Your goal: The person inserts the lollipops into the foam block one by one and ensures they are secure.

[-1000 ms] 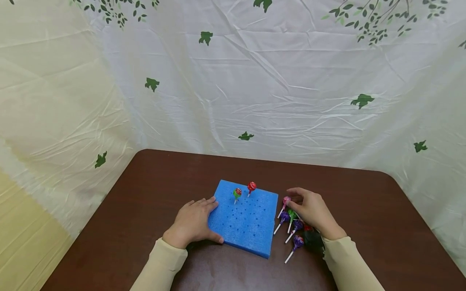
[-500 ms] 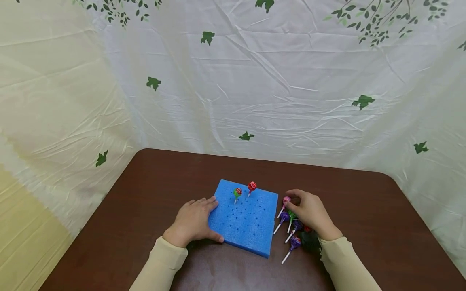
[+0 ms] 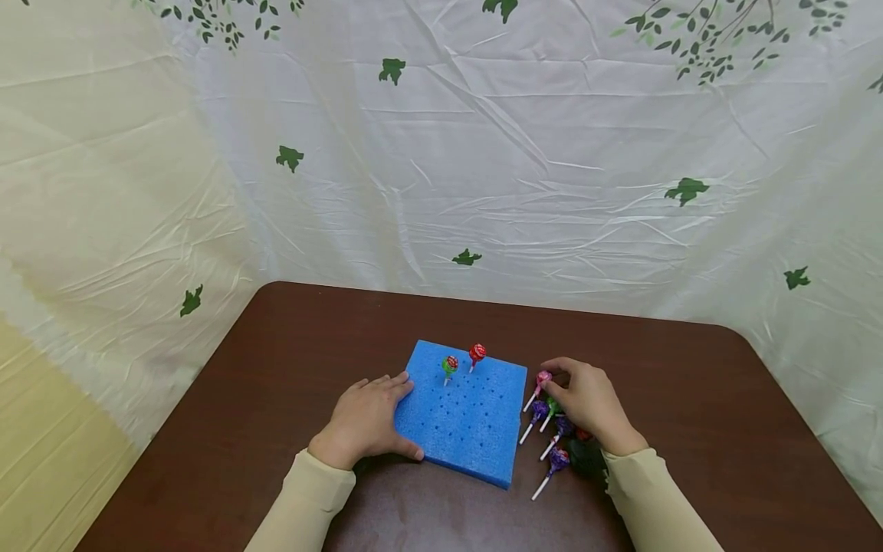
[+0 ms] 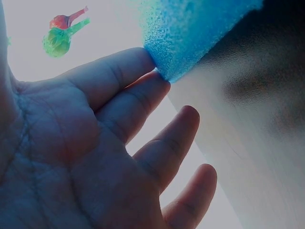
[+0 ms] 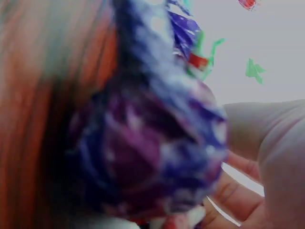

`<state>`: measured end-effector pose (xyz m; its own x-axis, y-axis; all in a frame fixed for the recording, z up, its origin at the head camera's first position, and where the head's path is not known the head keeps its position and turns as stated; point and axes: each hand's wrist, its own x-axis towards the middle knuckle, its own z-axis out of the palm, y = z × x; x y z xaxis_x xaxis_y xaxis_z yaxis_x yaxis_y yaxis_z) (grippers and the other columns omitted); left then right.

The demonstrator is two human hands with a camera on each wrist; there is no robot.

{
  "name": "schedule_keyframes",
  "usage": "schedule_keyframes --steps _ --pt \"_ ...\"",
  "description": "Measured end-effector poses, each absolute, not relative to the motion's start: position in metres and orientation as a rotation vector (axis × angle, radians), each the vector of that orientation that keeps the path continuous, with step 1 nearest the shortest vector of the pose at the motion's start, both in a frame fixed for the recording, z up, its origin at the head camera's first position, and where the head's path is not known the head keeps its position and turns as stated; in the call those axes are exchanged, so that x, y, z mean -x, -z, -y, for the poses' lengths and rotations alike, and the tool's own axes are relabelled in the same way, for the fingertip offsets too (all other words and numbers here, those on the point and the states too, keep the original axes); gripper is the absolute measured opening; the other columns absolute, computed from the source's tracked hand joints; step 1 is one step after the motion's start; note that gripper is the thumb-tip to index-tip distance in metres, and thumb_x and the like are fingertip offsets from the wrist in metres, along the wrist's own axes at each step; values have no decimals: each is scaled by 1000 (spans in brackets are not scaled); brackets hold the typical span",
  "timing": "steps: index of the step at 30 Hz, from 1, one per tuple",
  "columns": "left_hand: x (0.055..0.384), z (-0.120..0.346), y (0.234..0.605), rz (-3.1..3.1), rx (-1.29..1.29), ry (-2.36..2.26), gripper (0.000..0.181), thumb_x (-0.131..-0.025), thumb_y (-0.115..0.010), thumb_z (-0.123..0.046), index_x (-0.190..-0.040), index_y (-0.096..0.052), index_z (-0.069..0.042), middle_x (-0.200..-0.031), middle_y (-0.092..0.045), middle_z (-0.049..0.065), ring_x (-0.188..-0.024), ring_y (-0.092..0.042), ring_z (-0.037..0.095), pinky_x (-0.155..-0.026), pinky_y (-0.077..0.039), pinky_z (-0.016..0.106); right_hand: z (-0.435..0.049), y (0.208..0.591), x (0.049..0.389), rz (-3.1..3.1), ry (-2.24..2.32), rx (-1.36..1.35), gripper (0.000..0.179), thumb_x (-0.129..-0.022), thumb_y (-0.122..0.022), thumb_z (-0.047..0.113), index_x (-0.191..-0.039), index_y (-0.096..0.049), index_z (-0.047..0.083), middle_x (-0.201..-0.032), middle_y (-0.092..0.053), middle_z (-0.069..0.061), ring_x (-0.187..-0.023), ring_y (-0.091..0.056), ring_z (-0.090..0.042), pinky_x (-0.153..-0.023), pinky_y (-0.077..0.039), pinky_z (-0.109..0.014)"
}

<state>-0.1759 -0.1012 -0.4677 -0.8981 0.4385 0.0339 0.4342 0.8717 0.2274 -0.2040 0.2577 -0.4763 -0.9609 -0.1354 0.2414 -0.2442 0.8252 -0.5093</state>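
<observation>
A blue foam board (image 3: 462,425) dotted with small holes lies on the table. My left hand (image 3: 366,422) rests against its left side, fingers extended and thumb at the near corner. In the left wrist view, straight fingers (image 4: 131,102) meet the foam's edge. Right of the board, my right hand (image 3: 593,402) pinches a pink lollipop (image 3: 543,377) by its wrapped head. Beside and below that hand lie a green lollipop (image 3: 552,406) and several purple lollipops (image 3: 559,458). A purple wrapped head (image 5: 152,152) fills much of the right wrist view, blurred.
A green-and-red lollipop (image 3: 450,364) and a red lollipop (image 3: 477,353) stand upright in the far part of the board. Something dark (image 3: 588,458) shows beside the right wrist. The brown table (image 3: 331,322) ends at a white leaf-print cloth (image 3: 552,230).
My right hand has shifted slightly left. The nearest purple lollipop moved a little left, and the pink and green lollipops' sticks swung slightly. My left hand and the board stayed put.
</observation>
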Motion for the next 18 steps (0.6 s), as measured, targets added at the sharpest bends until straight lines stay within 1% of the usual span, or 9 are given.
schedule_keyframes --steps 6,10,11,14,16,18 --pt "176 101 467 -3015 -702 -370 108 -59 -83 -70 -146 -53 -12 -153 -44 6 -139 -41 32 -111 -31 55 -260 470 201 2769 -858 -265 28 -93 -72 18 -119 -69 7 -101 -71 -8 -70 -61 -16 -61 -50 -35" --pt "175 102 466 -3016 -702 -370 109 -59 -83 -70 -145 -53 -12 -153 -45 6 -139 -41 32 -111 -31 55 -260 467 200 2725 -884 -266 29 -93 -73 18 -120 -69 7 -104 -69 -9 -72 -61 -16 -63 -52 -34" --pt "174 102 466 -3016 -701 -370 109 -59 -83 -71 -145 -53 -12 -153 -45 6 -139 -42 32 -110 -32 55 -259 466 200 2711 -888 -272 30 -93 -73 18 -120 -69 7 -104 -68 -9 -71 -61 -17 -61 -52 -34" --pt "174 102 465 -3011 -696 -372 109 -59 -83 -71 -145 -53 -12 -153 -45 6 -139 -41 32 -111 -32 55 -256 462 199 2664 -892 -297 28 -92 -74 16 -118 -69 8 -107 -66 -9 -73 -61 -18 -63 -54 -35" --pt "174 102 464 -3007 -692 -371 108 -59 -83 -71 -146 -53 -12 -153 -44 6 -139 -41 32 -111 -31 55 -254 459 199 2631 -914 -315 28 -91 -75 14 -118 -69 8 -106 -67 -9 -77 -64 -21 -65 -57 -37" --pt "174 102 463 -3004 -688 -372 108 -60 -83 -71 -146 -53 -12 -153 -44 6 -139 -41 32 -111 -31 55 -251 456 198 2610 -942 -330 28 -91 -75 13 -118 -68 8 -106 -69 -8 -83 -68 -23 -71 -59 -39"
